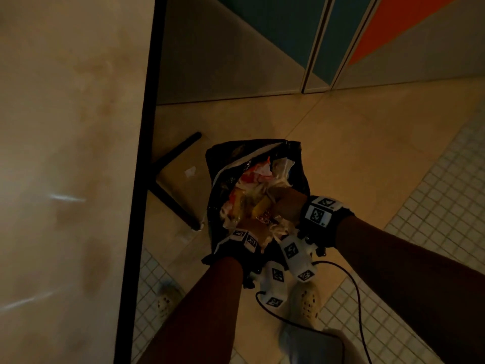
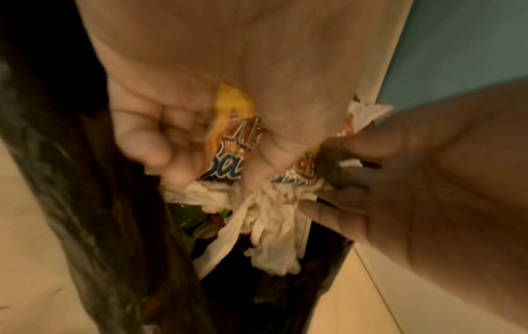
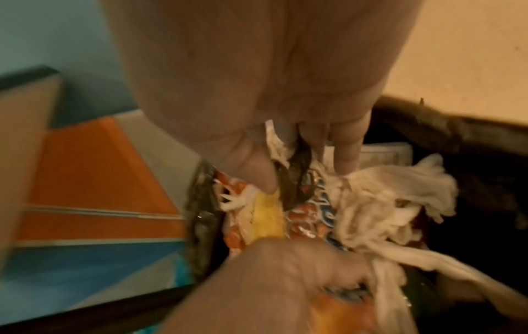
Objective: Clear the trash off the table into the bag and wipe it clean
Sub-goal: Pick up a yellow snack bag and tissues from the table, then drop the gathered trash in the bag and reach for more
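A black trash bag point(image 1: 294, 151) stands open on the floor beside the table point(image 1: 65, 153), stuffed with wrappers and paper. Both hands are down in its mouth. My left hand point(image 1: 252, 227) curls its fingers and thumb round an orange snack wrapper point(image 2: 228, 156) and a crumpled white tissue point(image 2: 271, 226). My right hand point(image 1: 286, 203) pinches the same bundle from the other side, with its thumb point(image 3: 257, 174) on the wrapper point(image 3: 302, 217) and its fingers against the tissue point(image 3: 385, 203). The bundle sits just above the bag's dark inside point(image 2: 85, 203).
The table's black edge point(image 1: 147, 153) runs along the left, with dark legs point(image 1: 178, 153) on the floor under it. A small scrap point(image 1: 190, 171) lies on the floor tiles. My shoes point(image 1: 309, 303) and a black cable point(image 1: 354, 285) are near the bag. Coloured wall panels point(image 1: 393, 27) stand behind.
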Tool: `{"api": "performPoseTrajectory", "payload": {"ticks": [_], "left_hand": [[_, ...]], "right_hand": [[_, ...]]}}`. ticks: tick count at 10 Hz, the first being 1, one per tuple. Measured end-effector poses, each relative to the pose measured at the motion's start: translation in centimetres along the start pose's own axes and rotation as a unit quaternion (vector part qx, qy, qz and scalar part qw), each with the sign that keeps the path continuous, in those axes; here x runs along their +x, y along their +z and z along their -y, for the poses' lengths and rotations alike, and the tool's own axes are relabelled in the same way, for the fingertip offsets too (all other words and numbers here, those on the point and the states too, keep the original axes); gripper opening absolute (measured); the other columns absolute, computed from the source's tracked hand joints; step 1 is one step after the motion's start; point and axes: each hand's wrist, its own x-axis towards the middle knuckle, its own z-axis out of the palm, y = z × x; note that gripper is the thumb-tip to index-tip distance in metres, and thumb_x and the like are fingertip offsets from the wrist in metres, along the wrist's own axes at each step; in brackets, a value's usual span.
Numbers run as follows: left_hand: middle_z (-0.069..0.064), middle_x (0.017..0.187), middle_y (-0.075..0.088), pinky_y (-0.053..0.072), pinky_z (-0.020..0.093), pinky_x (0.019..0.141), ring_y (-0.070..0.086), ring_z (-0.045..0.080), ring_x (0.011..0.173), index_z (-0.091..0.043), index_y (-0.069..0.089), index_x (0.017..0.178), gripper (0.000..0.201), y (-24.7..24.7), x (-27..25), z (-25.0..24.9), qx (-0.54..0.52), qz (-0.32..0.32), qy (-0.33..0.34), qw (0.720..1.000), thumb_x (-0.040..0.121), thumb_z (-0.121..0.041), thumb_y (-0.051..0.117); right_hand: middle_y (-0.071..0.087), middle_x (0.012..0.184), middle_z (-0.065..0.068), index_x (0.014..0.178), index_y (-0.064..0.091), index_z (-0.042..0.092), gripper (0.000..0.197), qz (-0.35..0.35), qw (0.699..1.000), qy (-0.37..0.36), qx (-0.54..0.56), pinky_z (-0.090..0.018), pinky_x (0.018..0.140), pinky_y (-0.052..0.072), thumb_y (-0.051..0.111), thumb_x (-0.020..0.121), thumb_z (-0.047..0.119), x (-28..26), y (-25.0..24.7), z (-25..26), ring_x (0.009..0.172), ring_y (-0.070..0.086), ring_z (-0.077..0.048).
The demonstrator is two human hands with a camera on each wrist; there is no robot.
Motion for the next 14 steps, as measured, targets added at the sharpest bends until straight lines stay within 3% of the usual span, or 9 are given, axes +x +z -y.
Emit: {"api": "performPoseTrajectory", "payload": {"ticks": [1, 2, 3, 6, 7, 8, 9, 12, 14], "left_hand": [[0.022, 0.140, 0.046, 0.055, 0.035, 0.077, 0.054, 0.034, 0.121, -0.001, 0.040, 0.140, 0.053, -1.2, -3.4, -1.2, 0.037, 0.038, 0.008, 0.999, 0.093, -0.018, 0.058], [0.010, 0.158, -0.005, 0.016, 0.040, 0.116, 0.009, 0.032, 0.146, -0.012, -0.003, 0.151, 0.069, -2.0, -4.9, -1.8, 0.164, 0.035, 0.014, 0.986, 0.101, -0.039, 0.036], [0.000, 0.159, -0.016, 0.008, 0.056, 0.117, -0.007, 0.033, 0.146, -0.034, -0.020, 0.146, 0.089, -3.5, -5.6, -2.1, 0.216, 0.031, 0.056, 0.974, 0.087, -0.068, 0.038], [0.016, 0.155, 0.022, 0.046, 0.043, 0.097, 0.034, 0.037, 0.136, -0.014, 0.010, 0.152, 0.093, -8.4, -11.7, -3.2, 0.131, -0.069, 0.062, 0.987, 0.085, -0.048, 0.064], [0.006, 0.123, 0.057, 0.050, 0.040, 0.087, 0.057, 0.030, 0.107, -0.018, 0.048, 0.128, 0.076, -10.7, -14.2, -5.1, 0.021, -0.109, 0.123, 0.986, 0.073, -0.067, 0.065], [0.005, 0.111, 0.060, 0.048, 0.025, 0.070, 0.060, 0.025, 0.096, -0.010, 0.046, 0.130, 0.062, -13.7, -17.7, -7.0, -0.060, -0.128, 0.177, 0.974, 0.080, -0.039, 0.069], [0.008, 0.123, 0.058, 0.054, 0.036, 0.085, 0.060, 0.027, 0.106, -0.016, 0.053, 0.123, 0.053, -16.7, -22.0, -7.7, -0.086, -0.173, 0.255, 0.947, 0.077, -0.033, 0.070], [0.003, 0.089, 0.071, 0.057, 0.045, 0.082, 0.069, 0.021, 0.085, -0.021, 0.069, 0.083, 0.014, -31.3, -31.6, 1.9, -0.093, -0.284, 0.397, 0.868, 0.075, -0.029, 0.077], [0.013, 0.097, 0.070, 0.059, 0.042, 0.078, 0.068, 0.025, 0.087, -0.008, 0.067, 0.096, 0.017, -43.1, -31.8, 11.6, -0.077, -0.301, 0.312, 0.898, 0.085, -0.020, 0.069]], "right_hand": [[0.032, 0.153, -0.011, 0.150, 0.024, 0.027, 0.068, -0.009, 0.999, -0.011, 0.052, -0.039, 0.070, 0.051, 0.046, 0.094, -0.003, -2.1, -0.7, 0.8, 0.094, 0.056, -0.037], [0.046, 0.141, -0.015, 0.145, 0.034, 0.032, 0.074, -0.041, 0.995, -0.002, 0.089, -0.042, 0.059, 0.049, 0.047, 0.089, -0.012, -3.3, -1.8, 0.9, 0.074, 0.058, -0.039], [0.058, 0.126, -0.021, 0.143, 0.042, 0.028, 0.068, -0.081, 0.992, 0.002, 0.092, -0.036, 0.053, 0.047, 0.045, 0.088, -0.012, -5.6, -2.6, 1.6, 0.065, 0.054, -0.035], [0.058, 0.116, -0.019, 0.139, 0.049, 0.018, 0.059, -0.151, 0.980, 0.014, 0.130, -0.036, 0.056, 0.033, 0.041, 0.090, -0.014, -11.2, -2.0, 3.4, 0.059, 0.045, -0.030], [0.061, 0.102, -0.020, 0.133, 0.053, 0.017, 0.052, -0.177, 0.976, 0.001, 0.125, -0.033, 0.051, 0.033, 0.048, 0.089, -0.011, -12.8, -2.1, 5.1, 0.050, 0.038, -0.025], [0.052, 0.134, -0.027, 0.130, 0.056, 0.008, 0.043, -0.193, 0.968, -0.026, 0.160, -0.030, 0.058, 0.043, 0.052, 0.090, -0.007, -14.2, -2.0, 7.6, 0.068, 0.049, -0.031], [0.060, 0.119, -0.018, 0.125, 0.060, 0.009, 0.033, -0.213, 0.966, -0.046, 0.138, -0.029, 0.070, 0.053, 0.058, 0.092, 0.007, -15.5, -1.5, 10.2, 0.082, 0.057, -0.033], [0.064, 0.101, -0.015, 0.111, 0.064, 0.001, 0.023, -0.221, 0.962, -0.123, 0.103, -0.046, 0.085, 0.054, 0.058, 0.091, 0.008, -20.0, 1.6, 19.4, 0.092, 0.063, -0.028], [0.063, 0.092, -0.018, 0.105, 0.063, 0.000, 0.015, -0.249, 0.948, -0.166, 0.106, -0.045, 0.082, 0.051, 0.060, 0.091, 0.008, -21.4, 6.3, 26.6, 0.083, 0.061, -0.031]]}}
